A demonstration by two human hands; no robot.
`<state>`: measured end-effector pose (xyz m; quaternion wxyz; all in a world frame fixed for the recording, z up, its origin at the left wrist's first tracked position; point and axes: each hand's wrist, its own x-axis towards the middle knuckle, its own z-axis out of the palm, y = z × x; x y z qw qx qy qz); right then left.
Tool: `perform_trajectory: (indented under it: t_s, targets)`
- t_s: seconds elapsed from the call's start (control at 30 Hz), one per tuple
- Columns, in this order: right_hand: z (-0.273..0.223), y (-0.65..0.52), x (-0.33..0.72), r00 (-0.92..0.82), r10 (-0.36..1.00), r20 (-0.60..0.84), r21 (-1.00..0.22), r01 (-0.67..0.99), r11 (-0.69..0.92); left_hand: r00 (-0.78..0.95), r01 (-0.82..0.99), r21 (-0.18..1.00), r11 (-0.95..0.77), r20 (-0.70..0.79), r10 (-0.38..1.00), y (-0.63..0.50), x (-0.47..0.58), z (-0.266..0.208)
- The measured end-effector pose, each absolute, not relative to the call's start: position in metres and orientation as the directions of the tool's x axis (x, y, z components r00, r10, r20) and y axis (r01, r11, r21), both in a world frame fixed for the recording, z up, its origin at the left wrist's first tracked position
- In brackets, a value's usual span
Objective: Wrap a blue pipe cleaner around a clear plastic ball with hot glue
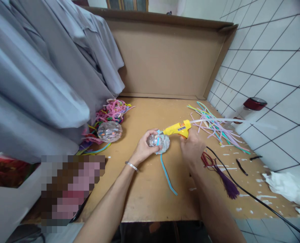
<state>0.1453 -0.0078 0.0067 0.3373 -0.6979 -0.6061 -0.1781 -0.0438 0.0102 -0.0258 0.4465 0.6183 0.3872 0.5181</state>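
Observation:
My left hand [147, 145] is closed around a clear, faceted plastic ball [153, 140] whose right side is wrapped in pale grey-blue fuzzy material. From the ball's underside a blue pipe cleaner [168, 175] trails down onto the table. In my right hand [191, 146] is a yellow hot glue gun [177, 129], gripped by its handle. Its nozzle touches or nearly touches the top of the ball; which one I cannot tell. A long translucent glue stick [220, 119] sticks out of the gun's back end.
Another clear faceted ball [109, 131] sits at left by a pile of pink and mixed pipe cleaners [113, 111]. Loose pastel pipe cleaners [213, 126] lie at right, near a red-lidded jar [254, 104]. A purple tassel [227, 182], black cord [243, 190] and white tissue [289, 189] are nearer. Grey cloth [51, 77] hangs at left.

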Motion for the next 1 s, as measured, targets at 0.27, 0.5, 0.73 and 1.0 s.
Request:
perform_trajectory:
  t_s: [0.27, 0.5, 0.73, 1.0]
  targets:
    - [0.01, 0.006, 0.163, 0.43, 0.818, 0.381, -0.585, 0.798, -0.146, 0.163, 0.023, 0.954, -0.3, 0.292, 0.942, 0.009, -0.044, -0.023]
    - [-0.02, 0.03, 0.199, 0.518, 0.778, 0.354, -0.711, 0.69, -0.136, 0.145, 0.043, 0.951, -0.305, 0.297, 0.944, 0.012, -0.045, -0.027]
    - [-0.054, 0.042, 0.218, 0.513, 0.702, 0.494, -0.582, 0.795, -0.172, 0.129, 0.038, 0.956, -0.291, 0.284, 0.95, 0.012, -0.043, -0.027]
    - [-0.04, 0.03, 0.204, 0.399, 0.728, 0.558, -0.326, 0.912, -0.25, -0.049, -0.078, 0.964, -0.253, 0.249, 0.967, 0.022, -0.056, -0.03]
